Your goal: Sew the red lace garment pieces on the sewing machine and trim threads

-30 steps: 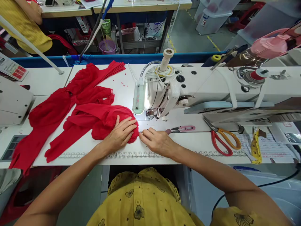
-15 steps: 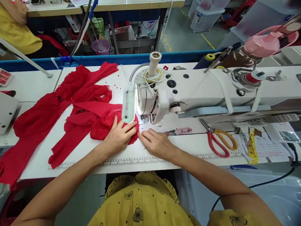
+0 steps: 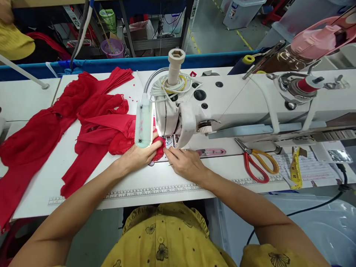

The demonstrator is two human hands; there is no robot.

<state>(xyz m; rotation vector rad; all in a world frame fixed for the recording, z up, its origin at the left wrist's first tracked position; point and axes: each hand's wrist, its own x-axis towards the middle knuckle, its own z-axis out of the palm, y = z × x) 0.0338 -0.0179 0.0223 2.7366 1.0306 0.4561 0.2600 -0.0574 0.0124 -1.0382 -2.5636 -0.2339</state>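
Observation:
My left hand [image 3: 138, 155] lies flat, fingers spread, pressing the bunched end of the red fabric [image 3: 91, 126] against the table right in front of the needle of the white sewing machine [image 3: 222, 100]. My right hand [image 3: 185, 163] rests beside it, fingertips pinched on the fabric's edge just under the presser foot. The machine's lamp [image 3: 144, 120] hangs over my left fingers and hides part of them. The remaining cloth trails off to the left across the table.
Pink thread snips [image 3: 211, 151] and orange-and-red scissors [image 3: 257, 163] lie right of my right hand. A yellow measuring tape [image 3: 294, 168] hangs at the table [image 3: 167, 178] edge. A red thread spool [image 3: 306, 85] sits on the machine. Another person in yellow [image 3: 12, 40] is at far left.
Both hands have slid the bunched red fabric forward, from the table in front of the machine to under the presser foot. The view has shifted closer to the machine.

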